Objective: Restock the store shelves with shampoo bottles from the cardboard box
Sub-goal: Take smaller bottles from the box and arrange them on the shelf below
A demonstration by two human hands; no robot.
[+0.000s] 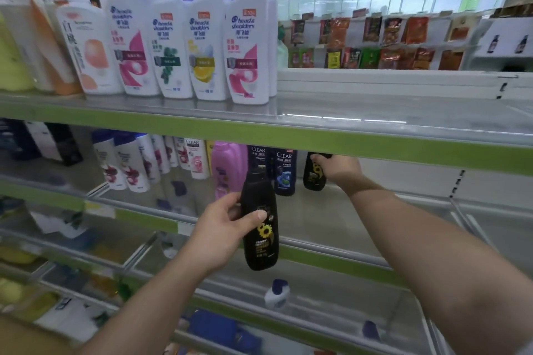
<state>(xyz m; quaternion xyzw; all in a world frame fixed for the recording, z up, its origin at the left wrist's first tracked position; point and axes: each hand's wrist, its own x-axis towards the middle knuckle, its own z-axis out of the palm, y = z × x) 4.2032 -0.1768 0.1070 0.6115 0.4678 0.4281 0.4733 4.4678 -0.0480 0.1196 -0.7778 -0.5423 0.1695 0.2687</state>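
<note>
Cannot see the top of the second black plastic shampoo bottle with yellow flower print (313, 177): hidden behind the green-edged metal shelf front (403, 150) above it. Cannot read the small print on either black bottle. Cannot identify goods at the left margin or on the lowest shelves: too blurred. Both forearms cut off at the bottom frame edge.

Left grip (223, 228): wrapped round the middle of a black plastic shampoo bottle with sunflower label (261, 228), thumb across the front, fingers behind. Bottle near upright, cap up, held in the air in front of the shelving, clear of every shelf.

Right grip (336, 167): reached in under the shelf front, curled over the upper part of the second bottle. Fingers mostly hidden behind the back of the hand. Bottle base at the middle shelf surface, just right of two dark blue "CLEAR" shampoo bottles (284, 173); cannot tell whether set down or just above.

Top shelf: row of white pump bottles with blue caps (202, 37).
</note>
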